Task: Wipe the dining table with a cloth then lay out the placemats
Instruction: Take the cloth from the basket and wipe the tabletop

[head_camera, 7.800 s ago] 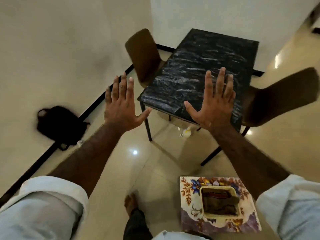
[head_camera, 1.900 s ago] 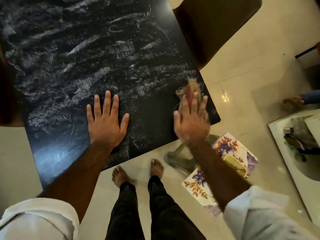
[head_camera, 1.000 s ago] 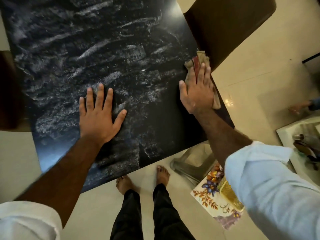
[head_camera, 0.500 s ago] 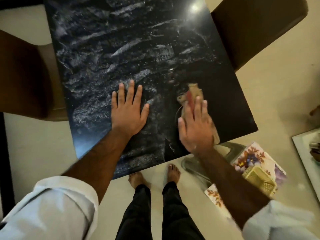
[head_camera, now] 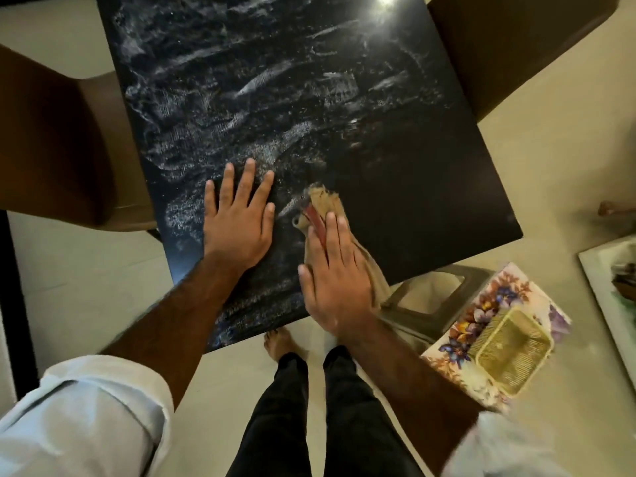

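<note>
The cloth (head_camera: 323, 215) was out by the far right edge of the table (head_camera: 395, 208) a second ago, and now it has slid back near the person, so the wiping is under way and the mats (head_camera: 481, 325) must wait. The right hand (head_camera: 335, 280) lies flat and open on the cloth, pressing it down near the table's close edge. The left hand (head_camera: 237, 218) is just beside it, fingers spread wide, flat on the table and holding nothing. Right of the right hand, down on the floor, sit the flowery mats with a basket (head_camera: 512, 349) on top. Past both hands the table looks streaky and dusty
</note>
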A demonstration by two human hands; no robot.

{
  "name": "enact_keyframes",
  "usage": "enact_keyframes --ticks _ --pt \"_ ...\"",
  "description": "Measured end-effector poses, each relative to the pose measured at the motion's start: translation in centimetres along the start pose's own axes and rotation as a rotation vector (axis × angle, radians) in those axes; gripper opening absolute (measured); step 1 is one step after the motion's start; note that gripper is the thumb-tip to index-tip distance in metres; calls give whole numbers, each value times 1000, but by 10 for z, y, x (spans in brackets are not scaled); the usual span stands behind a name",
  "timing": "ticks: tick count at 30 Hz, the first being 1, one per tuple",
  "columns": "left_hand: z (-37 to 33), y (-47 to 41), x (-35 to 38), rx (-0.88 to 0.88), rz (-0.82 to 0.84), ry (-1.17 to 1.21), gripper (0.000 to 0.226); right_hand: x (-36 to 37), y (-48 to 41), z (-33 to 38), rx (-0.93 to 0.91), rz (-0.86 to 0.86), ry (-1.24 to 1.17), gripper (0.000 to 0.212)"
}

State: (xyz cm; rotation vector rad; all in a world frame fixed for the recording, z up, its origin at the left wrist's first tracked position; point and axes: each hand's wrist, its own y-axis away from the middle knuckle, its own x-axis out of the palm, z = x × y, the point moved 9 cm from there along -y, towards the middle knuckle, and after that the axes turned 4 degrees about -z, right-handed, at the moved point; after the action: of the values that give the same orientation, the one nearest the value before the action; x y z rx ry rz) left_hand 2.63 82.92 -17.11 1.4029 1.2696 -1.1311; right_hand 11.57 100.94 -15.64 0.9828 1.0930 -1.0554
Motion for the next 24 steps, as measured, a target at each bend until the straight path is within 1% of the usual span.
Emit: enact_keyframes --ticks 2,3,5,6,9,11,13,16,19,21,23,24 --pt "0 0 0 -5 -8 7 65 -5 20 -26 39 -9 42 72" --pt "0 0 -1 -6 -11 9 65 -11 18 -47 89 -29 78 71" --pt "0 0 -1 -10 -19 7 65 -22 -4 -90 214 -30 114 72" --pt "0 0 0 -9 -22 6 65 -25 -21 -108 270 -20 92 73" --pt "-1 0 0 -8 -23 6 65 -30 -74 -131 372 -34 34 77" --pt "-2 0 -1 -12 -26 7 64 -25 -92 -115 371 -55 44 79" --pt "-3 1 -2 -17 -28 6 64 -19 -91 -75 281 -72 51 78" --pt "-4 1 -2 -13 -17 4 64 -3 -52 2 70 -45 -26 77" --pt "-2 0 -3 4 11 16 62 13 8 49 -30 33 -101 77" --pt "4 0 -5 24 36 43 60 15 32 44 -13 32 -97 74" --pt "16 1 -9 61 47 41 60 7 29 13 80 -19 -43 72" --pt "25 3 -10 75 47 25 60 4 18 -4 137 -18 -6 72"
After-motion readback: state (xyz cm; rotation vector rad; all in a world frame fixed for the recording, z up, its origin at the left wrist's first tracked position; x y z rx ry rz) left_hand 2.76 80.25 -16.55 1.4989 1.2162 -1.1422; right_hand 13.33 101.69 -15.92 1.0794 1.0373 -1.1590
